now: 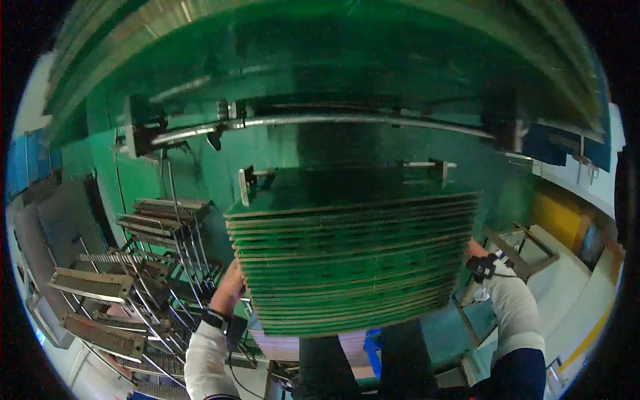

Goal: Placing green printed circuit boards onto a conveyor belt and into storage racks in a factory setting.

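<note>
Head view: the stack [357,267] of green boards with pale brown edges is in front of the person, between the 2 hands. The left hand [233,280] is at the stack's left edge; the right hand [475,249] is at its right edge, slightly higher in view. Fingers of both hands are hidden by the stack — whether wide, narrow or closed on it cannot be told.

A black device is strapped at each wrist; both forearms are in white sleeves [513,303]. 2 brackets [244,185] show at the stack's far edge, 1 near each far corner. Beyond that edge, a metal bar [320,121] runs crosswise. Metal racks [93,283] stand left of the stack — the person's legs [321,367] show below its near edge.
</note>
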A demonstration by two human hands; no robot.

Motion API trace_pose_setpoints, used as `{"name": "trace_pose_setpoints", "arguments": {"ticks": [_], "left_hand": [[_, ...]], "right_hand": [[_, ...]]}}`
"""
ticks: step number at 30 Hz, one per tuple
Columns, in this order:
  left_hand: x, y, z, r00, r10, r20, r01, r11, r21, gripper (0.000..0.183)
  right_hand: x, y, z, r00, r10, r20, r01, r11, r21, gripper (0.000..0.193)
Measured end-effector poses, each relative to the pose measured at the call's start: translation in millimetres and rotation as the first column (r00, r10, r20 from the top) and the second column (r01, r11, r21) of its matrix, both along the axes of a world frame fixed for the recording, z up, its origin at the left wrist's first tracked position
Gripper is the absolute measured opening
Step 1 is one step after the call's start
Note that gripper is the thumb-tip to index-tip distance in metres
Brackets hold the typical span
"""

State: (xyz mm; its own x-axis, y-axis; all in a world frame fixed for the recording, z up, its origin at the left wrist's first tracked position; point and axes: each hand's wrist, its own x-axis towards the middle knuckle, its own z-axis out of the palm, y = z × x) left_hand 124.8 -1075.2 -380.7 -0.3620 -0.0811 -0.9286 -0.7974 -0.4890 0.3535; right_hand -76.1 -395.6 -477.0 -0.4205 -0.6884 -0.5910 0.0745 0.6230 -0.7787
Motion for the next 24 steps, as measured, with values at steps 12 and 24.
{"name": "trace_pose_setpoints", "arguments": {"ticks": [12, 24], "left_hand": [[33.3, 69.8, 188.9, 0.974, -0.226, 0.008, 0.226, 0.974, 0.021, 0.049], [-7.7, 168.8, 297.7, 0.888, -0.41, -0.209, 0.433, 0.898, 0.081, 0.03]], "right_hand": [[188.2, 206.1, 132.6, 0.933, 0.205, -0.296, -0.107, 0.943, 0.315, 0.047], [472.1, 288.2, 297.3, 0.658, -0.528, -0.537, 0.689, 0.71, 0.145, 0.027]]}}
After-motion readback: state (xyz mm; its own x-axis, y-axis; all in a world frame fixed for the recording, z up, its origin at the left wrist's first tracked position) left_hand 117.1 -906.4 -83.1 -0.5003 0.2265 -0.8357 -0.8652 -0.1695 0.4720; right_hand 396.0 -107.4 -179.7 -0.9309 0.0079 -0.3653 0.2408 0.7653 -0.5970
